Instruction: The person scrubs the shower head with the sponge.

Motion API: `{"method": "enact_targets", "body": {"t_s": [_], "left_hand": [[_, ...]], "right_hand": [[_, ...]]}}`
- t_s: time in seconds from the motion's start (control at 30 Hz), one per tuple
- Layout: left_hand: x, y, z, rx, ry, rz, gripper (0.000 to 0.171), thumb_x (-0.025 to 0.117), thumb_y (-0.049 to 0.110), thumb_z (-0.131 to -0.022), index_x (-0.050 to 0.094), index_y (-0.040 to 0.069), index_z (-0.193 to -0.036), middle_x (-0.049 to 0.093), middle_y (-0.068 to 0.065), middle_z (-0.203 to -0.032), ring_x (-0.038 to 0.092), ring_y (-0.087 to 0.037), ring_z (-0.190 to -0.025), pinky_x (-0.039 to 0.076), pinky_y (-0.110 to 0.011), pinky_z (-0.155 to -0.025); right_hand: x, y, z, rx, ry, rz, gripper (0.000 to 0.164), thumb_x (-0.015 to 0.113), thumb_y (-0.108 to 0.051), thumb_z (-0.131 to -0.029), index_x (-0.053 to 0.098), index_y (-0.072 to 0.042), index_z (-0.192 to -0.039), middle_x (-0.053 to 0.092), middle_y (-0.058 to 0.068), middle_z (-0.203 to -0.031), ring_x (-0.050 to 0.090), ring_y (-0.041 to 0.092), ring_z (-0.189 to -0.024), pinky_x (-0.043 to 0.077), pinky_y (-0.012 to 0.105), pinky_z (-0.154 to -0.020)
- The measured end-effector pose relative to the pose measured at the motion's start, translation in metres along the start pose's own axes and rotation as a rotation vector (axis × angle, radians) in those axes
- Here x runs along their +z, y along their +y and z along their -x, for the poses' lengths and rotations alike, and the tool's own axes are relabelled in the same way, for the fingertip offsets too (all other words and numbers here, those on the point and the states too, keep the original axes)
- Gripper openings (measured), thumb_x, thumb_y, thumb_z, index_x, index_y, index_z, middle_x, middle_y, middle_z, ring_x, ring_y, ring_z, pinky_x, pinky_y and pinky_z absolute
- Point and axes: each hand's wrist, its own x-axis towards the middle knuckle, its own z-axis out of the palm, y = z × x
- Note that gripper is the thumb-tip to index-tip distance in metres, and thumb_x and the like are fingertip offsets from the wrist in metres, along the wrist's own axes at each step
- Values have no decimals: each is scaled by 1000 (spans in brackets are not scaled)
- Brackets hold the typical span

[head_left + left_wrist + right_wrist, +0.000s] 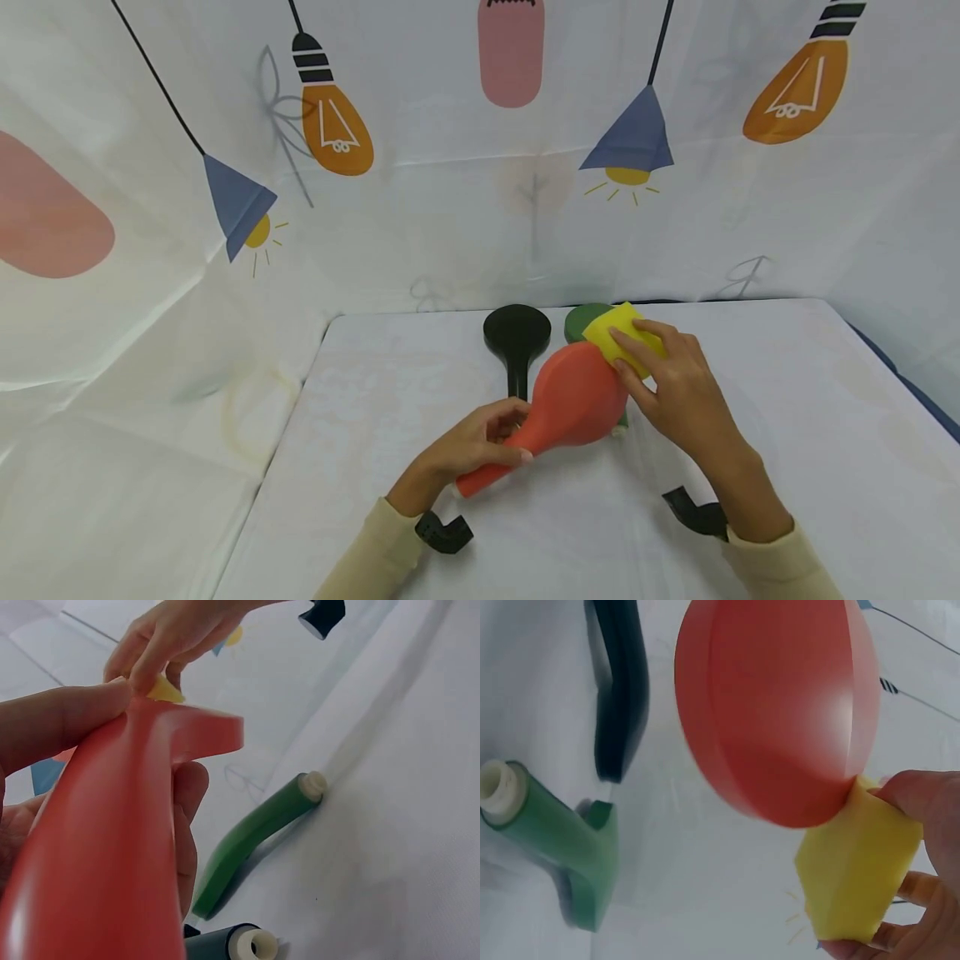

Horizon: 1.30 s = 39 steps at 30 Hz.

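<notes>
My left hand (472, 442) grips the handle of a red hand shower head (573, 400), which is held tilted above the table with its round head up and to the right. A yellow sponge (611, 329) is pinched between the thumb and fingers of my right hand (686, 400). The right wrist view shows the sponge (859, 866) touching the rim of the red head (780, 712). Behind them lie a dark shower head (517, 331) and a green shower head (579, 321), the green one largely hidden in the head view.
A white-covered table (787, 417) lies under the hands. A white cloth (450, 208) printed with lamps and bulbs hangs behind the table and at its left. Pale hollow fittings show at the handle ends of the green and dark shower heads.
</notes>
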Motion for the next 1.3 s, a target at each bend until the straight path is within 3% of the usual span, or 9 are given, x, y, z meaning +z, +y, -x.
{"method": "enact_targets", "body": {"t_s": [0.2,0.33,0.47,0.57,0.7,0.8,1.03,1.17,1.3], "left_hand": [[-3,-2,0,17,11,123,43,68,11,-90,54,6,-131,63,-5,-118,64,-16,-99,54,-31,-86],[-6,-3,1,85,26,265,41,65,10,-92,51,7,-131,64,-3,-117,67,-16,-97,55,-33,-88],[-10,6,5,151,52,405,43,64,10,-94,47,10,-133,65,-3,-118,70,-17,-98,55,-34,-91],[-13,12,6,176,66,458,48,62,10,-95,42,9,-138,65,-4,-120,71,-20,-98,55,-35,-94],[-16,13,8,187,66,466,54,60,7,-96,37,9,-145,64,-5,-124,72,-22,-99,54,-39,-97],[-16,12,10,170,62,443,52,61,9,-96,39,8,-143,66,-4,-121,71,-21,-99,53,-38,-97],[-10,6,6,137,-23,365,42,62,10,-95,48,10,-135,69,-1,-116,71,-17,-97,54,-33,-91],[-8,4,5,138,-69,332,41,62,8,-95,50,10,-134,69,0,-117,71,-16,-97,54,-31,-90],[-9,2,3,133,-83,305,40,62,7,-95,50,8,-134,69,0,-116,71,-15,-96,54,-30,-90]], "right_hand": [[-4,6,1,65,-62,7,51,75,-10,-86,61,-14,-135,53,23,-133,49,46,-114,57,56,-72],[-1,7,1,59,-105,-42,45,74,-9,-86,64,-12,-129,56,22,-130,51,44,-111,56,54,-72],[0,3,0,84,-158,-162,41,72,-12,-90,64,-12,-130,57,17,-129,53,39,-112,59,47,-69],[-4,-2,-2,155,-141,-211,44,69,-14,-93,60,-13,-136,54,16,-130,53,33,-110,59,34,-61],[-8,-4,-1,213,-44,-238,50,67,-12,-93,55,-13,-141,51,18,-129,53,28,-104,46,7,-65],[-7,-5,-1,221,27,-275,55,65,-8,-93,51,-15,-146,49,19,-128,51,21,-103,37,-2,-73],[-11,-3,1,180,139,-438,60,59,3,-94,46,-15,-149,46,19,-135,48,2,-109,40,1,-84],[-14,-5,-1,162,129,-513,59,56,7,-95,45,-13,-149,45,16,-136,49,4,-110,43,2,-84],[-14,-4,-1,163,86,-487,63,58,5,-94,44,-18,-151,46,15,-138,46,7,-112,41,4,-84]]}}
